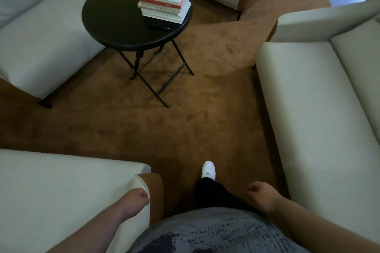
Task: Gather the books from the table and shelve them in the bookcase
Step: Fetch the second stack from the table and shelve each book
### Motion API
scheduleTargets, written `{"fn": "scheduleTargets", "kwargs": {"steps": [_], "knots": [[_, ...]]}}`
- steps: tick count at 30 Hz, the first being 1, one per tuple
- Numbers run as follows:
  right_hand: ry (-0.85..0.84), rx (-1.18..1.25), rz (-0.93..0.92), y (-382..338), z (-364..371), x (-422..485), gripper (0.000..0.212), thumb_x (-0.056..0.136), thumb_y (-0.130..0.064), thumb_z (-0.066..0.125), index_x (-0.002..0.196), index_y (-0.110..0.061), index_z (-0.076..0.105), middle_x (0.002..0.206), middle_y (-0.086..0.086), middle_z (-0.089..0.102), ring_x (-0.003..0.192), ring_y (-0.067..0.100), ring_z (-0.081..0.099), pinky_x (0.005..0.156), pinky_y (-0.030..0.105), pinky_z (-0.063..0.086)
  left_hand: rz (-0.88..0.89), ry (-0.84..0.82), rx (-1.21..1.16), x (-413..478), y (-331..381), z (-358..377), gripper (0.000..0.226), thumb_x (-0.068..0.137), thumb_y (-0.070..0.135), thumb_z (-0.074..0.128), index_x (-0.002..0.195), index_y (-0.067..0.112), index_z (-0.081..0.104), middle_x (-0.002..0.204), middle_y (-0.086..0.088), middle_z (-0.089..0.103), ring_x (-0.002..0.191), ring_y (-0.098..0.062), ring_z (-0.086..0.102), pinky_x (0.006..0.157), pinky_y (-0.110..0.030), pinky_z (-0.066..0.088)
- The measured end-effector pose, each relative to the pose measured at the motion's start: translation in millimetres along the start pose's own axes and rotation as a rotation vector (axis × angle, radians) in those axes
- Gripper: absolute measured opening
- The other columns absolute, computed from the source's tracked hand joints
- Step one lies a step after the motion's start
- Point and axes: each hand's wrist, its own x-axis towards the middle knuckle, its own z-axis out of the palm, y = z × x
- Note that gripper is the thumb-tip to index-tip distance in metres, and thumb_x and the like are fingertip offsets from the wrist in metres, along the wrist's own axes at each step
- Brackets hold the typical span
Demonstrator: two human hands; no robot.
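a stack of books (164, 0) is set on the far right part of a round black folding table (115, 16). it is topped by a white book with a red band, and a flat black thing (158, 23) is seen at its bottom. the stack is kept well apart from both hands, far ahead of them. the left hand (135, 201) is hung low beside a white sofa arm (141, 178), fingers loosely curled, nothing held. the right hand (261, 195) is likewise relaxed and unladen, near another white sofa (308, 98). a white shoe (208, 170) is planted on brown carpet (185, 129) between the hands.
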Motion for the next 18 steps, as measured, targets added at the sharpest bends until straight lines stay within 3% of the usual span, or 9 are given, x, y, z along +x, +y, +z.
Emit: {"fn": "scheduleTargets", "kwargs": {"steps": [2, 6, 10, 13, 18], "knots": [[-0.061, -0.041, 0.013, -6.6, -34.0, 16.6, 0.026, 0.101, -0.024, 0.058, 0.127, -0.019, 0.061, 0.126, 0.004, 0.065, 0.111, 0.016, 0.063, 0.101, 0.033, 0.052, -0.039, 0.008, -0.008, 15.3, 20.0, -19.3, 0.009, 0.097, 0.018, 0.053, 0.095, 0.019, 0.062, 0.111, -0.006, 0.064, 0.097, -0.015, 0.057, 0.082, -0.026, 0.042], [-0.014, -0.088, -0.010, -28.8, -103.0, 58.3, 0.032, 0.101, -0.024, 0.058, 0.131, -0.015, 0.061, 0.115, 0.001, 0.064, 0.099, 0.013, 0.063, 0.077, 0.023, 0.052, -0.038, 0.081, -0.106, 49.5, 72.7, -59.7, 0.014, 0.096, 0.017, 0.054, 0.090, 0.011, 0.065, 0.102, -0.006, 0.065, 0.092, -0.018, 0.060, 0.076, -0.029, 0.044], [0.062, -0.067, -0.066, -78.5, -153.0, 81.6, 0.036, 0.102, -0.023, 0.057, 0.135, -0.011, 0.060, 0.127, 0.007, 0.063, 0.112, 0.020, 0.061, 0.095, 0.029, 0.050, -0.007, 0.088, -0.179, 66.0, 128.6, -86.9, 0.014, 0.097, 0.020, 0.053, 0.096, 0.016, 0.067, 0.103, -0.005, 0.066, 0.098, -0.019, 0.063, 0.079, -0.031, 0.050], [0.049, -0.056, -0.096, -119.6, -178.7, 95.8, 0.038, 0.102, -0.022, 0.057, 0.139, -0.012, 0.057, 0.136, 0.009, 0.061, 0.125, 0.023, 0.059, 0.101, 0.031, 0.047, -0.013, 0.084, -0.203, 84.6, 151.0, -105.6, 0.014, 0.094, 0.020, 0.055, 0.088, 0.016, 0.067, 0.097, -0.004, 0.067, 0.096, -0.022, 0.064, 0.085, -0.036, 0.052], [0.033, -0.120, -0.090, -167.3, -202.3, 126.8, 0.035, 0.101, -0.023, 0.058, 0.135, -0.014, 0.060, 0.134, 0.007, 0.063, 0.116, 0.018, 0.062, 0.101, 0.030, 0.051, -0.071, 0.033, -0.162, 122.2, 171.8, -143.3, 0.012, 0.097, 0.021, 0.056, 0.102, 0.017, 0.067, 0.112, -0.006, 0.066, 0.103, -0.019, 0.061, 0.087, -0.031, 0.048]]}}
